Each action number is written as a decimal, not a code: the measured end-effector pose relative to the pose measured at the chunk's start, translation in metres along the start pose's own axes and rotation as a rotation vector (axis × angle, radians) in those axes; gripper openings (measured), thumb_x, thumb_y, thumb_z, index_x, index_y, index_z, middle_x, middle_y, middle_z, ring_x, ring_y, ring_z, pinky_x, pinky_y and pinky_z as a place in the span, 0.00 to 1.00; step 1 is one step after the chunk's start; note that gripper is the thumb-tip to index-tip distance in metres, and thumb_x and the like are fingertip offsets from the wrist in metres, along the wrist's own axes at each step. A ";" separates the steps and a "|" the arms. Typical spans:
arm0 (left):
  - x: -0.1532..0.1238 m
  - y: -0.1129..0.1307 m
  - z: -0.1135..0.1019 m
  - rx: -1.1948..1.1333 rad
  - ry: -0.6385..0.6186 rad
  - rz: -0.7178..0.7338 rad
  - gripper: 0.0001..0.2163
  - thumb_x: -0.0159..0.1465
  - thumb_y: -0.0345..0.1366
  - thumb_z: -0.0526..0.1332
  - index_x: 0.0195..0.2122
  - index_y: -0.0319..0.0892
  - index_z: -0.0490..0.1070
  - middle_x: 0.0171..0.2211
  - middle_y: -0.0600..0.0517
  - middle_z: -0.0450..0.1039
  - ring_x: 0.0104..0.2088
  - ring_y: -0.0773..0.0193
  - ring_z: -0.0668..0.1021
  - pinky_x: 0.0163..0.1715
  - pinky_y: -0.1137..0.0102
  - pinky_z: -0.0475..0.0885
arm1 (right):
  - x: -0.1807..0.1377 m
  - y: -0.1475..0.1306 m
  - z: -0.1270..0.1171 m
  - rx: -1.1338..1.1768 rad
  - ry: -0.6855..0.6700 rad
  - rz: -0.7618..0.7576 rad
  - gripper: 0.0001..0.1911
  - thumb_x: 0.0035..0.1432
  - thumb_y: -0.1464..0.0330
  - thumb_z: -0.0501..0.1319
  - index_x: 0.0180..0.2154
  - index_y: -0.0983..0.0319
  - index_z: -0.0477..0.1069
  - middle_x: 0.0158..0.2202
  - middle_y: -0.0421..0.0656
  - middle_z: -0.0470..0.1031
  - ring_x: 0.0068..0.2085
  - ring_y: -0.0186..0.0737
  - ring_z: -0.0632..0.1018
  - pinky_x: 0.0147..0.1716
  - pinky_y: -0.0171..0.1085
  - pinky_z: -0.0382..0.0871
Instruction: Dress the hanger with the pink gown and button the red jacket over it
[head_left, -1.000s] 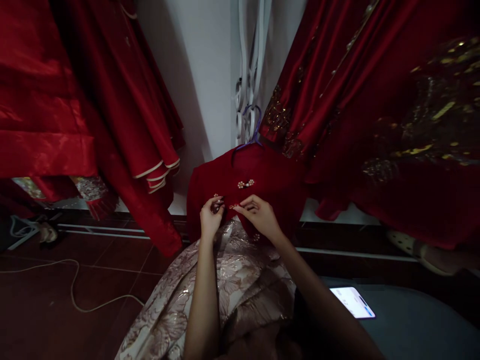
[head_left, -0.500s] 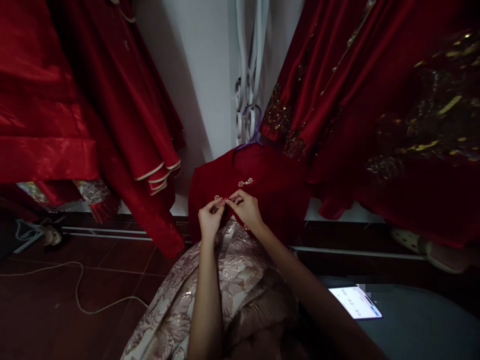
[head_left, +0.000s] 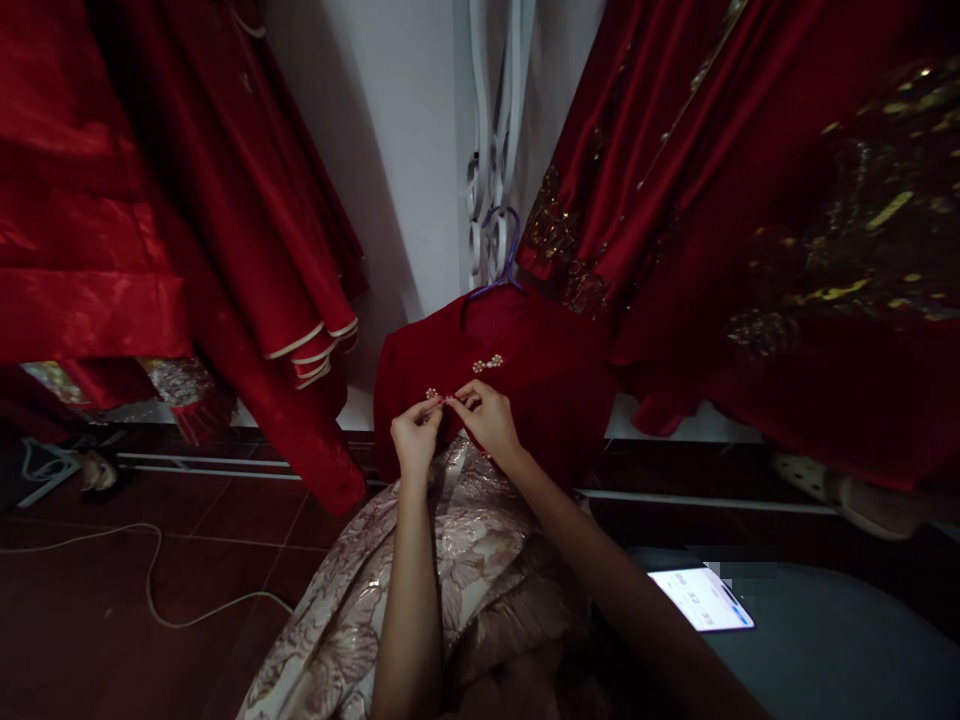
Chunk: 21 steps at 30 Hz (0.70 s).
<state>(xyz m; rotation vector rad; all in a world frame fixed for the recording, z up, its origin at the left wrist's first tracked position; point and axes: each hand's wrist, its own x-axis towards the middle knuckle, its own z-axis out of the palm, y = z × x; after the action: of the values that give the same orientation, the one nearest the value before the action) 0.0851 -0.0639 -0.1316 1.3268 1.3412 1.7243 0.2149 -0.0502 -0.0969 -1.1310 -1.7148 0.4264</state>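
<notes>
A dark red jacket hangs on a purple hanger in front of me, above a pale gold brocade skirt. My left hand and my right hand meet at a small pearl clasp on the jacket's front, each pinching one side of it. A second pearl clasp sits fastened just above and to the right of my fingers.
Red satin garments hang at the left, and embroidered red gowns at the right. A lit phone lies on a grey seat at the lower right. A white cable trails over the dark tiled floor.
My two hands have drawn together at the lower clasp, closing the gap between its two halves. The view shifted slightly.
</notes>
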 end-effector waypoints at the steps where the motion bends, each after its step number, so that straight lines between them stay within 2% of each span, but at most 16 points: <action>1: 0.000 0.000 0.000 0.006 0.001 -0.005 0.13 0.52 0.37 0.63 0.38 0.39 0.76 0.36 0.47 0.78 0.36 0.63 0.79 0.43 0.67 0.72 | 0.000 0.001 0.000 -0.001 0.002 -0.005 0.05 0.52 0.64 0.60 0.30 0.59 0.70 0.30 0.40 0.75 0.29 0.34 0.74 0.30 0.33 0.67; 9: -0.002 0.004 -0.002 0.081 0.006 0.003 0.12 0.52 0.40 0.63 0.36 0.40 0.77 0.33 0.48 0.78 0.33 0.63 0.78 0.38 0.69 0.72 | -0.003 0.001 -0.001 -0.030 -0.019 -0.016 0.05 0.54 0.64 0.59 0.31 0.60 0.69 0.31 0.41 0.75 0.29 0.35 0.74 0.30 0.33 0.67; 15: -0.001 0.001 -0.001 0.029 -0.035 0.035 0.10 0.52 0.36 0.63 0.34 0.39 0.75 0.34 0.48 0.77 0.35 0.65 0.77 0.41 0.69 0.71 | -0.003 -0.001 0.002 -0.072 0.008 -0.026 0.06 0.55 0.65 0.58 0.31 0.60 0.70 0.32 0.42 0.75 0.30 0.35 0.75 0.31 0.33 0.69; 18: 0.000 -0.001 0.002 -0.032 -0.070 0.039 0.10 0.53 0.31 0.61 0.37 0.38 0.70 0.33 0.48 0.76 0.35 0.67 0.77 0.40 0.70 0.71 | -0.005 -0.002 -0.008 -0.017 -0.082 -0.018 0.07 0.56 0.67 0.57 0.35 0.61 0.72 0.35 0.43 0.77 0.33 0.35 0.76 0.32 0.33 0.71; 21: 0.001 0.001 0.001 -0.039 -0.102 0.027 0.12 0.53 0.26 0.58 0.40 0.37 0.66 0.33 0.48 0.75 0.35 0.69 0.77 0.40 0.71 0.71 | -0.013 -0.005 -0.031 0.041 -0.231 0.025 0.10 0.56 0.67 0.57 0.39 0.60 0.74 0.37 0.42 0.78 0.36 0.35 0.78 0.34 0.32 0.73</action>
<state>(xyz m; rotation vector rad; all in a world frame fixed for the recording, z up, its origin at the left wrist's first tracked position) 0.0858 -0.0633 -0.1303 1.3980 1.2322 1.6686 0.2401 -0.0705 -0.0873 -1.1091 -1.8836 0.6252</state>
